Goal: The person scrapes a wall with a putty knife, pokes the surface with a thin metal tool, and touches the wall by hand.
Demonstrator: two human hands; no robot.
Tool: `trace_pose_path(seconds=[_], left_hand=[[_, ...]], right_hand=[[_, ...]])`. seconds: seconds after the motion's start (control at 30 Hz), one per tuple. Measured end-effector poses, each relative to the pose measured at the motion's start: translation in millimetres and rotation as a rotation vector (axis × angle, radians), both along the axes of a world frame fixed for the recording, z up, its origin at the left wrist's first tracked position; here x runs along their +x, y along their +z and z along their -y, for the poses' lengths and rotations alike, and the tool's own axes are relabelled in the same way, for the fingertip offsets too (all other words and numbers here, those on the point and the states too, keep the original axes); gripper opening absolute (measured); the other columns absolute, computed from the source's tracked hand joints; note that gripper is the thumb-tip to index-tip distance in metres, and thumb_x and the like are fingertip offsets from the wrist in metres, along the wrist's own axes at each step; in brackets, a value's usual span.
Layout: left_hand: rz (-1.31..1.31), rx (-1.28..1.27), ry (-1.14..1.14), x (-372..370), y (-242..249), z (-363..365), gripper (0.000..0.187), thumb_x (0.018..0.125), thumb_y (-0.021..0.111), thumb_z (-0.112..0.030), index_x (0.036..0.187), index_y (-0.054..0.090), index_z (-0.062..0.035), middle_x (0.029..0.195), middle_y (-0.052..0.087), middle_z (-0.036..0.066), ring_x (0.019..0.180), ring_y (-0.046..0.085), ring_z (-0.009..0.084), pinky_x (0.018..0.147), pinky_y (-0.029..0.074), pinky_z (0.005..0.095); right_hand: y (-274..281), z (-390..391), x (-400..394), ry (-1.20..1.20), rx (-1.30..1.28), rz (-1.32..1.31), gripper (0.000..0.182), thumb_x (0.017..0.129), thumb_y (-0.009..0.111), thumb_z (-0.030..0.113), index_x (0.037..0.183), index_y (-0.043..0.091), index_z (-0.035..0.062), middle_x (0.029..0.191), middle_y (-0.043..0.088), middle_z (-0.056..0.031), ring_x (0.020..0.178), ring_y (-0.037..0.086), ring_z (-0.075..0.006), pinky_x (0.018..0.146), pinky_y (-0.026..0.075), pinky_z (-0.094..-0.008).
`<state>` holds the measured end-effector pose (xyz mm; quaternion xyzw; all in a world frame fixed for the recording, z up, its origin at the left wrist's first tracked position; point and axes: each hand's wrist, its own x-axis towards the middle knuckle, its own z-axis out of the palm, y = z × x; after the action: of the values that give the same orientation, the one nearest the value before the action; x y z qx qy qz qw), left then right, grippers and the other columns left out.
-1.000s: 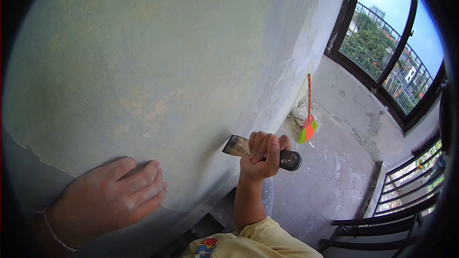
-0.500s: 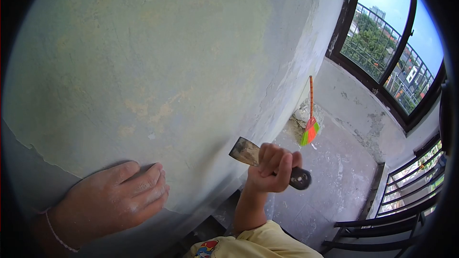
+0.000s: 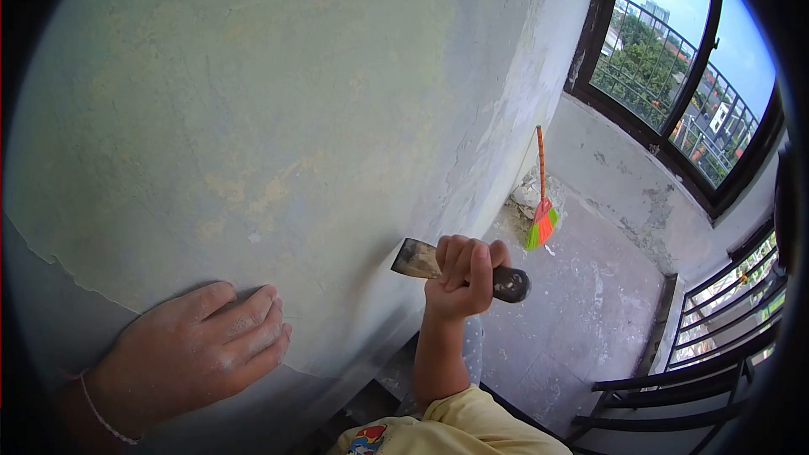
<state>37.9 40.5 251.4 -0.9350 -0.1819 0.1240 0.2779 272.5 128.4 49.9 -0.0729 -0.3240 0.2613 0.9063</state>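
My right hand (image 3: 465, 276) is wrapped round the dark handle of a scraper (image 3: 416, 259). Its flat, worn metal blade points left, with the tip close to the wall (image 3: 320, 118). Pale green paint on that wall is patchy, with tan spots and a ragged peeling edge low on the left. Dusted with white powder, my left hand (image 3: 206, 341) lies flat against the wall's lower part, fingers stretched to the right. A thin band circles the left wrist.
A broom (image 3: 541, 223) with orange and green bristles leans in the far corner beside rubble (image 3: 524, 202). White flecks dot the grey floor (image 3: 581, 312). A dark-framed window (image 3: 666, 131) is at upper right, and a black slatted bench (image 3: 674, 404) stands at lower right.
My right hand has moved slightly up and left with the scraper, bringing the blade nearer the wall. My left hand stays almost in place. The view has shifted a little.
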Motion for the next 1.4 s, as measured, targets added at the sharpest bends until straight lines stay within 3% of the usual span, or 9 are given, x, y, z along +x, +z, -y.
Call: trace_pose_path(seconds=[0.1, 0.23, 0.43, 0.57, 0.7, 0.9, 1.0, 1.13, 1.4], left_hand=[[-0.016, 0.009, -0.02, -1, -1, 0, 0.018, 0.084, 0.066, -0.019, 0.1, 0.072, -0.0165, 0.111, 0.072, 0.001, 0.114, 0.062, 0.0146, 0.089, 0.048, 0.0302], [0.005, 0.005, -0.004, 2, 0, -1, 0.018, 0.084, 0.066, -0.019, 0.1, 0.073, -0.017, 0.11, 0.072, 0.001, 0.114, 0.062, 0.0144, 0.088, 0.048, 0.0299], [-0.009, -0.002, -0.005, 0, -1, -1, 0.017, 0.084, 0.066, -0.019, 0.099, 0.072, -0.0169, 0.112, 0.072, 0.0, 0.116, 0.062, 0.0141, 0.088, 0.048, 0.0296], [-0.001, 0.0, 0.002, 2, 0, 1, 0.017, 0.083, 0.067, -0.019, 0.098, 0.072, -0.0169, 0.11, 0.072, 0.0, 0.115, 0.061, 0.0141, 0.087, 0.048, 0.0292], [0.023, 0.002, 0.006, -1, -5, 0, 0.016, 0.084, 0.066, -0.018, 0.099, 0.072, -0.0171, 0.11, 0.072, 0.0, 0.115, 0.061, 0.0142, 0.087, 0.048, 0.0294], [-0.005, -0.011, 0.032, 0, -4, 3, 0.014, 0.087, 0.065, -0.017, 0.099, 0.072, -0.0172, 0.111, 0.072, -0.001, 0.115, 0.061, 0.0138, 0.086, 0.048, 0.0293], [-0.011, 0.016, 0.019, -2, -7, 0, 0.014, 0.086, 0.065, -0.017, 0.098, 0.072, -0.0171, 0.111, 0.071, 0.0, 0.115, 0.061, 0.0137, 0.085, 0.049, 0.0293], [-0.013, -0.006, 0.023, -1, -6, 1, 0.015, 0.086, 0.065, -0.018, 0.099, 0.072, -0.0174, 0.112, 0.071, -0.001, 0.116, 0.06, 0.0135, 0.085, 0.048, 0.0289], [-0.048, 0.015, 0.012, -4, -2, 2, 0.014, 0.09, 0.064, -0.018, 0.101, 0.072, -0.0172, 0.112, 0.071, -0.001, 0.117, 0.06, 0.0134, 0.087, 0.048, 0.0278]], right_hand=[[15, 22, 3, -0.069, 0.196, 0.014, 0.034, 0.097, 0.047, 0.009, 0.069, 0.029, 0.016, 0.043, 0.03, 0.0041, 0.036, 0.022, -0.007, 0.04, 0.021, -0.0275], [-11, -20, -9, -0.091, -0.142, 0.12, 0.035, 0.096, 0.05, 0.008, 0.068, 0.03, 0.0165, 0.043, 0.029, 0.0036, 0.037, 0.02, -0.0074, 0.041, 0.022, -0.0295], [11, 15, 3, -0.098, 0.209, 0.021, 0.032, 0.097, 0.045, 0.008, 0.069, 0.029, 0.0156, 0.042, 0.032, 0.0016, 0.036, 0.022, -0.0075, 0.038, 0.022, -0.0252], [-13, -11, -18, -0.161, -0.069, 0.193, 0.031, 0.097, 0.044, 0.005, 0.07, 0.03, 0.0144, 0.044, 0.03, 0.0014, 0.038, 0.023, -0.0083, 0.04, 0.024, -0.0277], [15, 32, -6, -0.254, 0.276, 0.088, 0.029, 0.098, 0.041, 0.006, 0.072, 0.032, 0.0145, 0.043, 0.03, 0.0013, 0.037, 0.023, -0.0084, 0.039, 0.025, -0.027], [-5, 6, -24, -0.241, 0.013, 0.123, 0.028, 0.099, 0.04, 0.009, 0.073, 0.031, 0.0142, 0.044, 0.031, 0.0026, 0.038, 0.023, -0.0073, 0.039, 0.025, -0.0251], [11, 32, -6, -0.252, 0.277, -0.014, 0.033, 0.098, 0.05, 0.005, 0.072, 0.031, 0.0113, 0.048, 0.031, 0.0006, 0.042, 0.026, -0.0094, 0.042, 0.027, -0.0305], [-2, -5, -28, -0.243, 0.001, 0.11, 0.027, 0.094, 0.042, 0.005, 0.071, 0.031, 0.0146, 0.045, 0.03, 0.0031, 0.037, 0.022, -0.0086, 0.042, 0.026, -0.0288], [19, 3, -11, -0.374, 0.136, -0.008, 0.03, 0.095, 0.04, 0.006, 0.069, 0.029, 0.0151, 0.044, 0.028, 0.0037, 0.038, 0.018, -0.0066, 0.041, 0.022, -0.0253]])
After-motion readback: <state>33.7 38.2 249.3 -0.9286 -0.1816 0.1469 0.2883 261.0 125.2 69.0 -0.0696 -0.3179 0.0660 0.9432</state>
